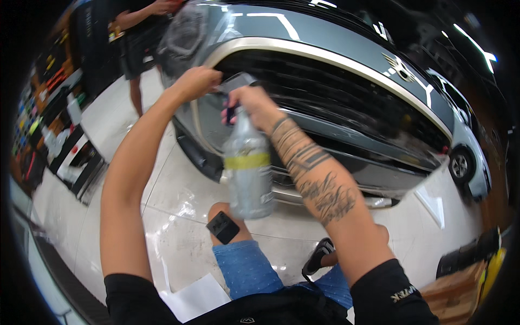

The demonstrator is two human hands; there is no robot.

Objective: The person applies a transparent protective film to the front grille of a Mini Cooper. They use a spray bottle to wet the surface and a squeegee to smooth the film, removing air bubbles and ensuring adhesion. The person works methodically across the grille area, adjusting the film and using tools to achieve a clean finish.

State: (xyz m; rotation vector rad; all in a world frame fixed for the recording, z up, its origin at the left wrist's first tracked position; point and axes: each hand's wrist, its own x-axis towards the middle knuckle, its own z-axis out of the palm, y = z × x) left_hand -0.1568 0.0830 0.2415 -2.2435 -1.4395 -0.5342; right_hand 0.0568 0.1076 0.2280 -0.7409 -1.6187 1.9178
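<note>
A spray bottle (248, 179) with a yellow band hangs upright from my right hand (250, 103), whose fingers wrap round its neck. My left hand (200, 82) is closed at the left end of the car's pale grille surround (250, 44), just left of the bottle's top; what its fingers hold is too blurred to make out. A dark grey shape (235, 80) sits between my hands, its edges unclear. Behind them are the car's black grille (346, 97) and a wrinkled clear film (181, 35) over the headlight area. A black square pad (222, 228) rests on my bare knee.
Another person (132, 43) stands at the upper left. A black cart (81, 173) with bottles is at left. A white car (475, 179) is at right, a wooden stool (449, 298) at lower right. A white sheet (195, 298) lies on the tiled floor (168, 227).
</note>
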